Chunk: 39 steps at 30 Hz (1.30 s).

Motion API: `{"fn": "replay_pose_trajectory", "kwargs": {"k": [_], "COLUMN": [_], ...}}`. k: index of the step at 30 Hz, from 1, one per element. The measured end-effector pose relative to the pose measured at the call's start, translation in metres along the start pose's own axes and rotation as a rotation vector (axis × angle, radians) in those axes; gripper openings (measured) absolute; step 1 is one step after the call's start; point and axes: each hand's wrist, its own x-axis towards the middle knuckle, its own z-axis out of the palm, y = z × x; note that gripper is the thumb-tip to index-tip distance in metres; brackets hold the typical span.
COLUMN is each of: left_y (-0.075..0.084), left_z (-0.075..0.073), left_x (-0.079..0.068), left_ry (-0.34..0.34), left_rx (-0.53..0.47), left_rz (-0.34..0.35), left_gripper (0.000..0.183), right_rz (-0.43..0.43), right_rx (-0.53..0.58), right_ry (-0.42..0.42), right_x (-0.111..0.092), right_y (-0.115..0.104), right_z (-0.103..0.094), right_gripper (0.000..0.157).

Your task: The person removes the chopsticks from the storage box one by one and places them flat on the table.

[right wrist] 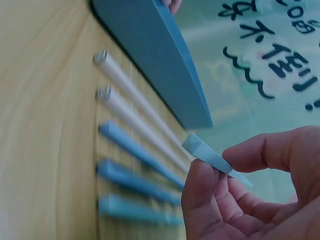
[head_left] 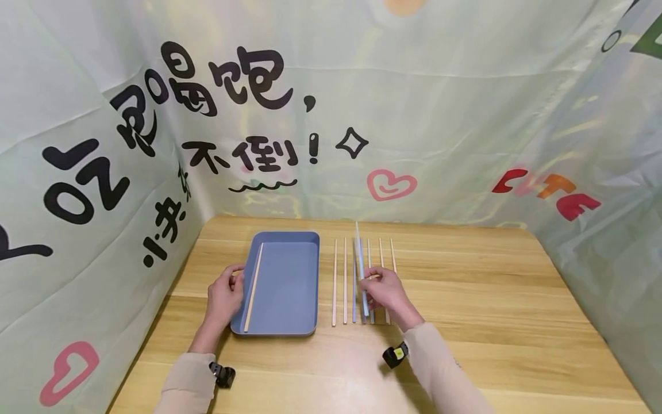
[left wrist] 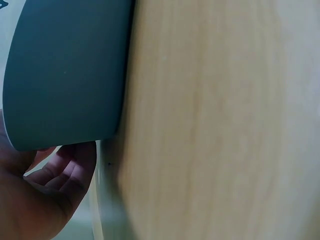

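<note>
A light blue chopstick (head_left: 364, 287) is pinched between the thumb and fingers of my right hand (head_left: 385, 290), raised over a row of chopsticks on the table. In the right wrist view the square thick end of this chopstick (right wrist: 205, 152) points toward the camera. My left hand (head_left: 226, 296) grips the left rim of a blue-grey tray (head_left: 284, 330); the left wrist view shows its fingers (left wrist: 75, 167) against the tray's outer wall. Inside the tray, along its left side, lies one yellowish chopstick (head_left: 253, 290).
Right of the tray, two pale pink chopsticks (head_left: 334, 287) lie upright in view, beside blue ones (right wrist: 140, 150), a teal one (right wrist: 135, 209) and more pinkish ones (head_left: 381, 250) partly behind my right hand. Printed cloth walls (head_left: 445, 126) surround the wooden table (head_left: 496, 322).
</note>
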Motion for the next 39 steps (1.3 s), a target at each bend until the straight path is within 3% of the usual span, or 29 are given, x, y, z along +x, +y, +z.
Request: {"fn": "replay_pose_trajectory", "kwargs": {"k": [23,39], "left_y": [0.002,0.000], "left_z": [-0.001,0.001], "left_x": [-0.001,-0.001], "left_ry": [0.004,0.007], "left_rx": [-0.011,-0.008], "left_rz": [-0.014,-0.021], "left_gripper": [0.030,0.030], "right_rz": [0.039,0.033], "right_rx": [-0.119,-0.192], "right_ry": [0.083,0.092], "right_x": [-0.007,-0.007], "right_y": [0.038,0.048], "right_z": [-0.083,-0.101], "right_gripper": [0.040,0.041]}}
